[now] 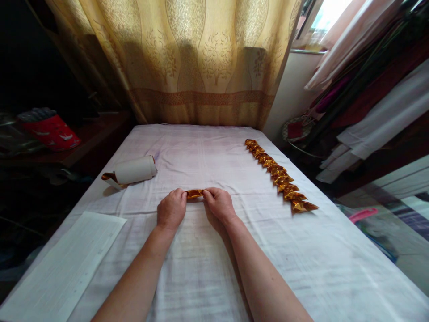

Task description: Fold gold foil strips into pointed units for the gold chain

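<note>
Between my two hands a small folded piece of shiny gold foil paper [195,194] is held level, just over the white cloth. My left hand [172,207] pinches its left end, and my right hand [219,203] pinches the right end. The fingers of both hands are closed, and the ends of the foil are hidden in them. To the right, a long row of folded gold foil pieces [276,174] lies slantwise, each overlapping its neighbour. A white-backed roll of gold foil paper [134,171] rests on its side at the left, its loose end curling out.
A white cloth [208,156] covers the table. A sheet of paper [67,264] lies at the front left. Beyond the left edge stands a red container [55,132] on a dark cabinet. Gold curtains [187,67] hang behind; clothes [375,103] hang at the right.
</note>
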{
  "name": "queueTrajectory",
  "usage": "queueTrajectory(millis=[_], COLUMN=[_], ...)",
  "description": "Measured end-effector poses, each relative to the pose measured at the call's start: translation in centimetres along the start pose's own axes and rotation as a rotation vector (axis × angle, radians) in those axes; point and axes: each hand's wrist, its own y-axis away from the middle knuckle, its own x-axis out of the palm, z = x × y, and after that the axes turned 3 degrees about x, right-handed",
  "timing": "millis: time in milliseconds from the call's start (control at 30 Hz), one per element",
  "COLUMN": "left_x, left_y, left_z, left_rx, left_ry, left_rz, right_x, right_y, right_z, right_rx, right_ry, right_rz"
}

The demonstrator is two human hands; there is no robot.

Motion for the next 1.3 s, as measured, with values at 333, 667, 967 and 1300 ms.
queueTrajectory(millis=[333,667,967,1300], left_x=[-0.1,-0.3,-0.3,-0.2], left_y=[0.6,0.6,0.6,0.6], left_z=[-0.3,-0.7,-0.3,-0.2], left_rx=[0.061,0.044,0.047,0.051], left_ry=[-0.009,-0.02,-0.031,-0.034], left_rz=[0.029,0.008,-0.004,0.0], right_x=[1.1,0.4,0.4,0.4], right_y=[-0.2,0.1,0.1,0.0], right_z=[-0.5,-0.2,0.2,0.4], right_rx=[0.009,-0.149,-0.171,-0.125], right_ry=[-0.054,0.068,-0.016,-0.121], right_rz=[-0.133,-0.188,-0.134,-0.128])
